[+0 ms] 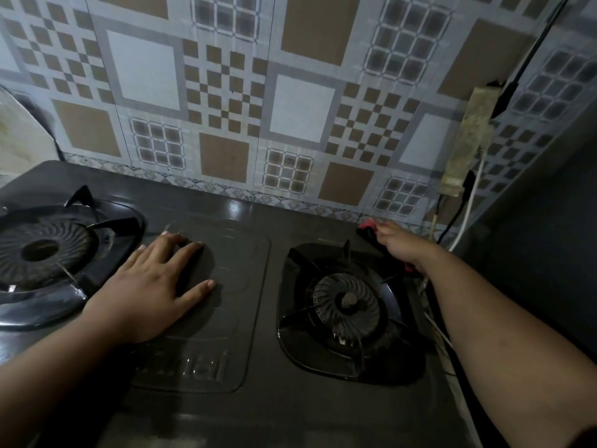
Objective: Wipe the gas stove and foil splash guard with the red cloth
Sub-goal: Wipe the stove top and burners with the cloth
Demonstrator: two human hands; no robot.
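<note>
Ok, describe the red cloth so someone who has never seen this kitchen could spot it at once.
Start at the black gas stove and go to its far right corner, behind the right burner. There the right hand grips the red cloth, mostly hidden. It is the only bright red thing among black metal and grey-brown patterned wall.

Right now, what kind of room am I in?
Most likely a home kitchen. A black two-burner gas stove sits against a patterned foil splash guard; your right hand holds a red cloth at its back corner, and a power strip hangs nearby.
</note>
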